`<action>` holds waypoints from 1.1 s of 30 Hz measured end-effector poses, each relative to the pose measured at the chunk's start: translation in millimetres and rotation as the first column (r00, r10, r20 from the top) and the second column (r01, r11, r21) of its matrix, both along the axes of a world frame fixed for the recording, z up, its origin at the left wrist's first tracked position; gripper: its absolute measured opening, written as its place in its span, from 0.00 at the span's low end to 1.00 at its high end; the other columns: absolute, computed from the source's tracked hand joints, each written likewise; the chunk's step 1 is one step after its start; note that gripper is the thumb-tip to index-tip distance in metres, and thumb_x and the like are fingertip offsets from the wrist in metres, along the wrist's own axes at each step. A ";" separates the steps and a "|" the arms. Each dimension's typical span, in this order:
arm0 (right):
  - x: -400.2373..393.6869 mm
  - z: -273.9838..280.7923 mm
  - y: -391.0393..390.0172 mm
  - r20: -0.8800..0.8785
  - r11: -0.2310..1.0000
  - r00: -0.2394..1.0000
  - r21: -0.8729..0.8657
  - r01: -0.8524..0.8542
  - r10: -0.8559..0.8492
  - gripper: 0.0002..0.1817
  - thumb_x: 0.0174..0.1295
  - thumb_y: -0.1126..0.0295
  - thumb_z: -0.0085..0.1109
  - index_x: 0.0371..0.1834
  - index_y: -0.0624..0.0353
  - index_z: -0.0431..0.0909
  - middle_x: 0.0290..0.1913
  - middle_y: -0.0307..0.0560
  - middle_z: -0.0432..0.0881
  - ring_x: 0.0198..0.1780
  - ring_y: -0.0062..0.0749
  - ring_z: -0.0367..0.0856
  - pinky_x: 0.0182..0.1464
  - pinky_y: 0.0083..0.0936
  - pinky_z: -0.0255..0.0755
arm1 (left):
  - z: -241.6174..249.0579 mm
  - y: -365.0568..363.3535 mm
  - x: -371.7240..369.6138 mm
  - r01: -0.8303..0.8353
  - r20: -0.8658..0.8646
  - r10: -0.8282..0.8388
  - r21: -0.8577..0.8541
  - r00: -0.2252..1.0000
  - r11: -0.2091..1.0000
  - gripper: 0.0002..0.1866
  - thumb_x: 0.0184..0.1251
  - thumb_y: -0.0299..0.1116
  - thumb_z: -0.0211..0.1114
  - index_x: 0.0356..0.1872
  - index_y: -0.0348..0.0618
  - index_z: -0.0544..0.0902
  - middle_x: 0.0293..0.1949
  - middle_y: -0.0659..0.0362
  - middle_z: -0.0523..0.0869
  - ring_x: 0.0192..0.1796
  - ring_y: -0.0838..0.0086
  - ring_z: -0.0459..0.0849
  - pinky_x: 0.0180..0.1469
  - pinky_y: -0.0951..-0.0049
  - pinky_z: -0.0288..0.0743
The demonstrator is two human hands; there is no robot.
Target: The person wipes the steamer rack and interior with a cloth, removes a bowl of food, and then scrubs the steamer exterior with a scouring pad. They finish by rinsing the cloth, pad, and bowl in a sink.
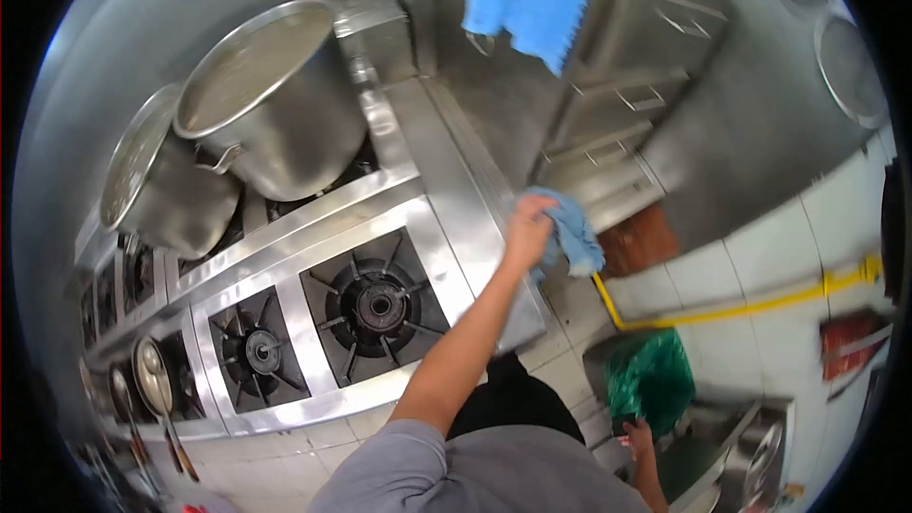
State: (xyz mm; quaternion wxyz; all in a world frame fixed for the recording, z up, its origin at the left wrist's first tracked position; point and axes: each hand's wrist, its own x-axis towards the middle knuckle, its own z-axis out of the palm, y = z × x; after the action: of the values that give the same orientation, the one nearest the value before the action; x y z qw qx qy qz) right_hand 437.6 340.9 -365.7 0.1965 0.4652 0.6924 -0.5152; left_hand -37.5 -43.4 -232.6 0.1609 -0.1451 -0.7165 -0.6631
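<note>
From my distant place, I see the left hand (532, 218) with its fingers closed on a blue cloth (573, 228), which it grasps by the upper end. The cloth lies just to the right of this hand in the view, at the outer side of the steel bench (459, 220); its long axis runs from the fingers toward the lower right, and the loose end points there, toward the yellow pipe (741, 306). The left hand is clearly the nearer one. The right hand (638, 437) is well apart, lower, beside the green bag (655, 370), with something dark (623, 422) at its fingers; I cannot tell whether it grips this. Farther out, there are the drawers (632, 95), the burner (380, 306) and a large pot (294, 123).
</note>
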 end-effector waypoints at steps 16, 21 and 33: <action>198.0 -52.0 -104.0 0.061 0.966 0.972 0.138 0.219 -0.229 0.14 0.57 0.65 0.65 0.41 0.61 0.77 0.31 0.47 0.80 0.28 0.32 0.78 0.32 0.31 0.73 | -55.0 19.4 16.2 0.313 0.102 -0.526 -0.891 0.844 0.329 0.33 0.59 0.24 0.60 0.69 0.44 0.67 0.75 0.50 0.60 0.68 0.43 0.68 0.69 0.54 0.63; 187.2 -53.1 -88.8 0.083 0.926 0.923 0.035 0.375 -0.377 0.14 0.56 0.64 0.66 0.37 0.63 0.76 0.29 0.50 0.81 0.30 0.38 0.79 0.36 0.35 0.74 | -55.4 88.7 4.5 0.186 0.076 -0.543 -0.971 0.836 0.151 0.34 0.58 0.20 0.58 0.71 0.45 0.66 0.77 0.52 0.55 0.67 0.42 0.68 0.64 0.52 0.68; 180.6 -99.0 -1.9 0.067 0.917 0.916 -0.019 0.397 -0.395 0.08 0.62 0.72 0.61 0.40 0.61 0.73 0.32 0.43 0.80 0.30 0.24 0.75 0.32 0.26 0.71 | -137.8 267.6 -81.9 -0.284 0.193 -0.720 -0.827 0.667 -0.486 0.20 0.66 0.33 0.53 0.57 0.38 0.78 0.58 0.51 0.80 0.59 0.62 0.76 0.69 0.57 0.58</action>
State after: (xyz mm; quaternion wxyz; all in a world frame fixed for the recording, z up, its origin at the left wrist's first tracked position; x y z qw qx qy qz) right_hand 618.2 339.1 -464.7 0.1170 0.6084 0.5690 -0.5407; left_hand -119.4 224.2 -370.4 -0.0127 -0.5866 -0.7439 0.3198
